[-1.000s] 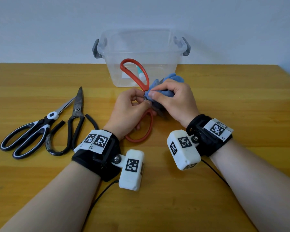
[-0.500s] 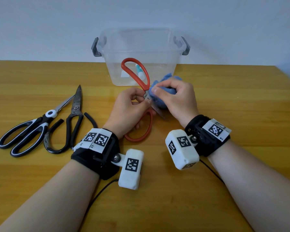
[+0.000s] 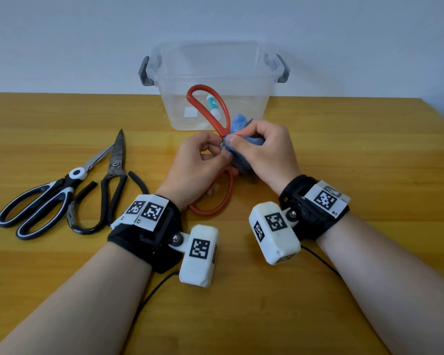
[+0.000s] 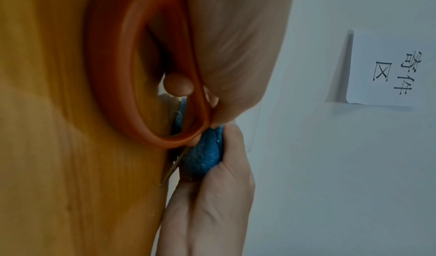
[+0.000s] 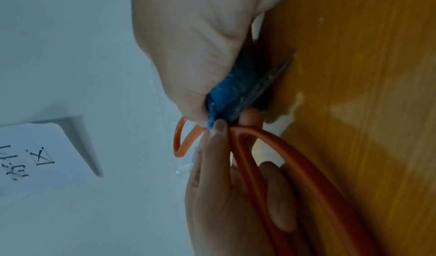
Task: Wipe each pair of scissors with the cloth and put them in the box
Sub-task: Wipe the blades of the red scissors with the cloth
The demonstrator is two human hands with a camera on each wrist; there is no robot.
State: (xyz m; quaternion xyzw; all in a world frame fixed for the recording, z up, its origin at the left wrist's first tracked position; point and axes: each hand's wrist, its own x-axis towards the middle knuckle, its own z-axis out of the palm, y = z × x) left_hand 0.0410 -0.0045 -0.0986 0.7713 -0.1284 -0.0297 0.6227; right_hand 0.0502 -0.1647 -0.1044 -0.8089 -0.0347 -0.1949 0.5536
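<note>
Red-handled scissors (image 3: 222,121) are held open in front of the clear plastic box (image 3: 263,80). My left hand (image 3: 203,160) grips them near the pivot, one red loop (image 4: 113,84) running under the palm. My right hand (image 3: 262,149) pinches a blue cloth (image 3: 239,124) around a blade; a strip of bare blade (image 5: 276,77) shows below the cloth (image 5: 238,84). The other blade is hidden. In the left wrist view the cloth (image 4: 207,155) sits bunched in the right hand's fingers.
Black-and-white scissors (image 3: 44,198) and all-black shears (image 3: 110,180) lie on the wooden table (image 3: 369,155) at the left. A small white and teal tube (image 3: 212,103) lies inside the box. A wall runs behind the box.
The right hand with the cloth has slid a little up along the blade toward the pivot. The left hand keeps its hold on the red scissors.
</note>
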